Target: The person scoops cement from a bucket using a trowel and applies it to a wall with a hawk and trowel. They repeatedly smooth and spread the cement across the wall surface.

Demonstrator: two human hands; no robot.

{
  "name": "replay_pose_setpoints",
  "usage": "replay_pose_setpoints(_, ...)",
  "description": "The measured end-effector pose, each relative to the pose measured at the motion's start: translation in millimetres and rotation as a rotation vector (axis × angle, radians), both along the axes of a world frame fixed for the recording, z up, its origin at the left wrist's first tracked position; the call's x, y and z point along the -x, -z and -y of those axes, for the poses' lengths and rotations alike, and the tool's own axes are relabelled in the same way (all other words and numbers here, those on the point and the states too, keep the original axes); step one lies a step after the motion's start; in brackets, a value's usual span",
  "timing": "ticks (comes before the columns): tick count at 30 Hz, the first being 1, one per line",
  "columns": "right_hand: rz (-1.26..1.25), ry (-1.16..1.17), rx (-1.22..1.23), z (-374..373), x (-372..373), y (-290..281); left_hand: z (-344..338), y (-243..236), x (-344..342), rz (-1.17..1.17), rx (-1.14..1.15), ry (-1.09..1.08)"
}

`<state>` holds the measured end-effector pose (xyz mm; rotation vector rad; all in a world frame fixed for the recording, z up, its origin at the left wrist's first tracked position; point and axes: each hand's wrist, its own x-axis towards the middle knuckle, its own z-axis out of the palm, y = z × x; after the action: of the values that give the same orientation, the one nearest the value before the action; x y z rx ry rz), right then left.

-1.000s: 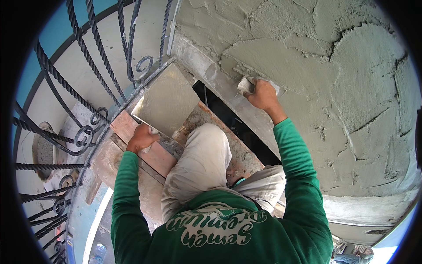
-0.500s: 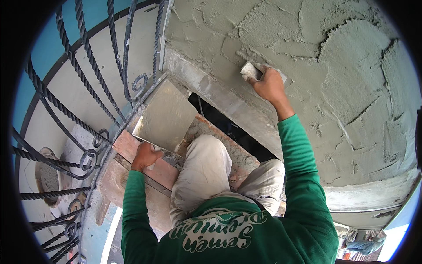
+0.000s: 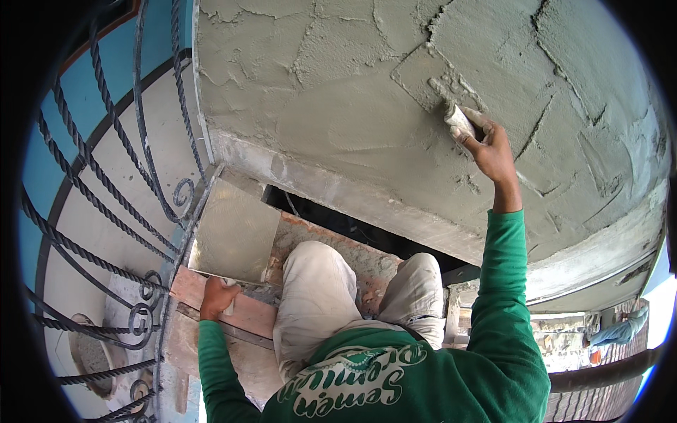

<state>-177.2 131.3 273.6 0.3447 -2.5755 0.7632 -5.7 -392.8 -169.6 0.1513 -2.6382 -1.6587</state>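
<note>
Right hand [image 3: 489, 146], fingers clasping trowel [image 3: 460, 121], has shifted toward two o'clock, apparently extending smoothed plaster [image 3: 345, 123]; left hand [image 3: 216, 299] fingers' grip indeterminable.

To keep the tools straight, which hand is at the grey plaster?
The right hand, which grips a pale-handled tool on the grey plaster. The left hand is lower down, away from the plaster, beside the flat plate.

I count one left hand [image 3: 217, 299] and one right hand [image 3: 493, 151], total two. Further quantities: one trowel [image 3: 460, 121], one square board [image 3: 236, 227], one reddish plank [image 3: 250, 311], one round container [image 3: 95, 361], one metal railing [image 3: 139, 77], one plastered surface [image 3: 338, 120], one dark slot [image 3: 352, 229], two bent knees [image 3: 317, 271], one other person [image 3: 624, 328].
</note>
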Motion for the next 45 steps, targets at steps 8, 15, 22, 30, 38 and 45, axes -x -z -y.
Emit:
replay_pose_setpoints(8, -0.227, -0.08, 0.279, -84, -73, 26, -3, -10, -19, 0.115, -0.415, -0.061)
replay_pose_setpoints(15, 0.143, 0.668, 0.739, -188, -256, 187, 16, -30, -35, 0.151, -0.496, -0.032)
replay_pose_setpoints(22, 0.593, 1.227, 0.077, -191, -427, 347, -2, -64, 12, 0.025, -0.436, 0.104)
replay_pose_setpoints(30, 0.756, 1.285, 0.142, -124, -504, 473, -110, -104, 77, 0.145, -0.544, 0.334)
replay_pose_setpoints(38, 1.257, 0.694, 0.308, -169, -513, 373, -316, -146, 62, 0.395, -0.526, 0.885)
replay_pose_setpoints(45, 0.977, 1.244, -0.58, -294, -564, 320, -557, -155, -17, 0.197, -0.385, 1.44)
